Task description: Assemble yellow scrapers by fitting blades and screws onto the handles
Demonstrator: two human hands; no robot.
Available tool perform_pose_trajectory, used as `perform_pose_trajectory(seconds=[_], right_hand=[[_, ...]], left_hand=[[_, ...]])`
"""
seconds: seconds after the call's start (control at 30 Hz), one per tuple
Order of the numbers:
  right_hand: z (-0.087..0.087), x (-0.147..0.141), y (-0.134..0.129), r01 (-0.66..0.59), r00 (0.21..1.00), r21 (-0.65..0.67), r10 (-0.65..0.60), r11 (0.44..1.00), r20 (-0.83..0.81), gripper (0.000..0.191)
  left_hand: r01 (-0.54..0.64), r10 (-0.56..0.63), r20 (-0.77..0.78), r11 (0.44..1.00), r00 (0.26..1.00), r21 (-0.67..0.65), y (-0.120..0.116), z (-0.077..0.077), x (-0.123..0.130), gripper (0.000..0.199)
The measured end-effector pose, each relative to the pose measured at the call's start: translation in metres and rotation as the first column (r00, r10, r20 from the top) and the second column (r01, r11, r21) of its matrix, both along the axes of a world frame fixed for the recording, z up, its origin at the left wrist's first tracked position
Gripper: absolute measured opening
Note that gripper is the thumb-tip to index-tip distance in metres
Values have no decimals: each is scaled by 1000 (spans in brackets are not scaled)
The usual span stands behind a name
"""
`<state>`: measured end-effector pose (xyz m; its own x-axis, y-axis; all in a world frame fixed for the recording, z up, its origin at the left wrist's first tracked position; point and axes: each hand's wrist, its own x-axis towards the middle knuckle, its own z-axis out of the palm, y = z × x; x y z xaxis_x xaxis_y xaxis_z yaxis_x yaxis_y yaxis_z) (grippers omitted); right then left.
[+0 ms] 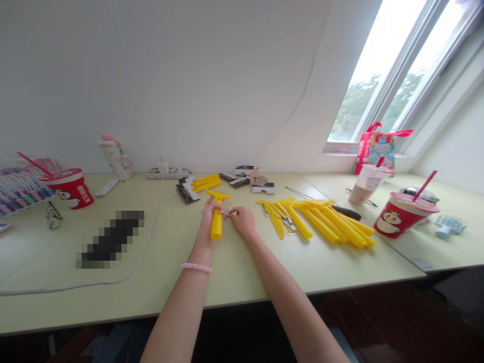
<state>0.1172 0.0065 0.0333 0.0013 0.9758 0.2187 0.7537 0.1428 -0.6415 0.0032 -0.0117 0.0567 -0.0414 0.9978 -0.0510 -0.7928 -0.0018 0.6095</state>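
My left hand (208, 213) is wrapped round a yellow plastic scraper handle (217, 228), whose wide head points away from me and whose round end faces me. Just to its right, the fingers of my right hand (242, 220) pinch a thin metal rod (229, 203). The rod slants up toward the scraper's head; whether its tip touches the head I cannot tell. Several tiny metal pieces (226, 216) lie between my hands, too small to name. To the right rest several yellow scraper handles (333, 224), yellow blade-shaped pieces (277, 224) and flat metal blades (289, 227).
Behind my hands are more yellow tubes (206, 182), black-and-white packets (188, 190) and a power strip (166, 174). A black-handled screwdriver (346, 212) lies behind the handles. Red cups (397, 219) stand far right and left (75, 189). A white cable (124, 278) crosses the left side.
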Motion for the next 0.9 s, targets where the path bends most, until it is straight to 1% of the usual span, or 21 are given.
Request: perform_pose_trajectory(seconds=[0.2,0.47,0.67,0.77,0.83,0.9], right_hand=[[-1,0,1,-2,1000,-5,2,1000,-5,12],[-1,0,-2,13,1000,-13,-13,1000,21,15],[-3,1,-4,-19,999,19,18,1000,42,19],[-4,3,-3,-7,999,34,9,999,-53,19],[-5,9,0,20,982,47,-11,999,-187,18],[-6,19,4,74,933,59,-48,996,-357,19]], left_hand=[[15,-15,18,1000,1000,-7,0,1,0,54],[27,-27,39,1000,999,-11,-1,2,0,55],[34,-33,43,999,999,-8,0,0,1,58],[46,-46,31,999,998,6,2,-3,-1,60],[58,-58,29,998,998,13,3,-4,-1,61],[81,-81,22,997,996,11,2,-4,-1,62]])
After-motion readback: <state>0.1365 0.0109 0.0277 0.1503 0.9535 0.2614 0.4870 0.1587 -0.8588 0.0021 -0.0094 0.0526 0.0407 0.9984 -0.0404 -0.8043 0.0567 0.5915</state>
